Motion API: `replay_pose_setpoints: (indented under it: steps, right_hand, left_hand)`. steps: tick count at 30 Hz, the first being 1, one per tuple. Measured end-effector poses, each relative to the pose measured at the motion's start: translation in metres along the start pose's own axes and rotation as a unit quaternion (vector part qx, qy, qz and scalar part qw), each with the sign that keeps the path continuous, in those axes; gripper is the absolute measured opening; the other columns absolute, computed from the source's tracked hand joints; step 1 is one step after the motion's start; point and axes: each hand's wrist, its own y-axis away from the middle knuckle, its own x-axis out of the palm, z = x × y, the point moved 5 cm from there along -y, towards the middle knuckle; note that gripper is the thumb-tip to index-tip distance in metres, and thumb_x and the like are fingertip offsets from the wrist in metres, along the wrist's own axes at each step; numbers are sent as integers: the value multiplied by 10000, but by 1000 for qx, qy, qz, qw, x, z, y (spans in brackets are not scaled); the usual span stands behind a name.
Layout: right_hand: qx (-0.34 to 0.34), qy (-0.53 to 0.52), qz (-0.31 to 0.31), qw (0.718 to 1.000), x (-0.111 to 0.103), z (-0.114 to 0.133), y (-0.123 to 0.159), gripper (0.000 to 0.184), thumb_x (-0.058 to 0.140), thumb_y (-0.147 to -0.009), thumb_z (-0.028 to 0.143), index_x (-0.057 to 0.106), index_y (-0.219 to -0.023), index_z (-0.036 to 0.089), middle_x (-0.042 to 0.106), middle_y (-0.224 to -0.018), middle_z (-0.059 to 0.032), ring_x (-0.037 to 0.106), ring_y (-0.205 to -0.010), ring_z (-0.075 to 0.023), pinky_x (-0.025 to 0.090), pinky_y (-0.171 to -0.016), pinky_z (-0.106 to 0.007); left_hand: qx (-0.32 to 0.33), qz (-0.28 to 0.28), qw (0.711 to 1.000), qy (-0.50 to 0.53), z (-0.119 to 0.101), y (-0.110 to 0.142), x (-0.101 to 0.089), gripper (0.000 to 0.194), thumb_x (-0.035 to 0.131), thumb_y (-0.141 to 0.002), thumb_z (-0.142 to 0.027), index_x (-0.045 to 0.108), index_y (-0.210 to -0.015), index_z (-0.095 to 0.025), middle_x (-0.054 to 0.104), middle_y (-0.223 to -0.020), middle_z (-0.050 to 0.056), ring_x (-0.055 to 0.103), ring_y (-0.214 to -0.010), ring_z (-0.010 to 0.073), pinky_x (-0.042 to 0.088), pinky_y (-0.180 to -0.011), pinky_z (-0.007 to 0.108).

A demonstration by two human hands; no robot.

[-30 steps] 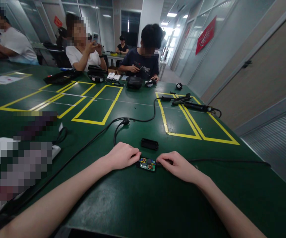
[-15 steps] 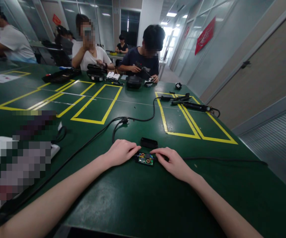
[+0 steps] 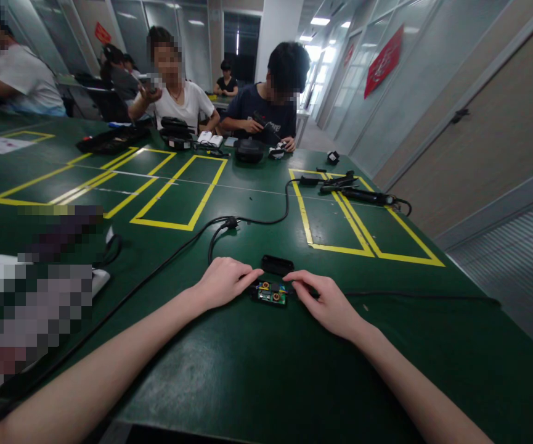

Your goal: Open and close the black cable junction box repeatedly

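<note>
A small green circuit board with copper-wound coils sits in a black case half on the table, between my hands. Just behind it lies the other half of the case, a hollow black cover. My left hand is closed at the board's left end, thumb and forefinger pointing toward it; what its fingers hold is hidden. At the right end, my right hand has its forefinger and thumb apart, the forefinger tip near the board's upper right corner. A black cable runs off to the right from behind this hand.
A black plug and its long cord lie behind my left hand. Yellow tape frames mark the green table. Black tool-like parts lie at far right, blurred items at left. Other people sit across the table.
My right forefinger has lifted slightly from the board and moved a little right. My left hand stays almost still. Across the table, a person has lowered a hand-held object from the face.
</note>
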Motion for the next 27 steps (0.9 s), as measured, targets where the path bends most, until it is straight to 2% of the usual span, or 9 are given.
replay_pose_setpoints:
  steps: [8,19,22,27]
  right_hand:
    - [-14,-27,-6,1000,2,4,-2,233,480,-1013,276,705,-1010,212,743,-908,-47,682,-742,-173,562,-718,-287]
    - [-22,-21,-25,999,-2,7,-2,249,469,-1020,263,708,-1059,207,753,-922,-65,710,-804,-194,580,-730,-305]
    - [-11,-44,-21,999,-2,6,-2,248,475,-1027,284,709,-1062,210,759,-944,-66,724,-847,-201,592,-754,-316]
    - [20,-81,-14,996,-2,3,-1,260,495,-1024,323,726,-1073,214,772,-977,-68,731,-884,-210,605,-774,-331]
  left_hand:
    - [9,10,1000,-22,-1,-1,3,630,412,-1106,-457,682,-613,-172,633,-550,28,537,-502,142,235,-567,284]
    - [1,-7,995,-100,-11,-2,-4,675,360,-1109,-471,742,-645,-165,690,-580,80,606,-526,176,242,-552,292]
    - [-21,-19,997,-71,-7,-1,-3,671,359,-1107,-466,734,-635,-172,680,-565,68,610,-520,169,253,-547,291]
    - [-40,0,999,-12,-3,-1,2,651,377,-1104,-478,723,-636,-185,659,-545,41,600,-508,159,299,-555,282]
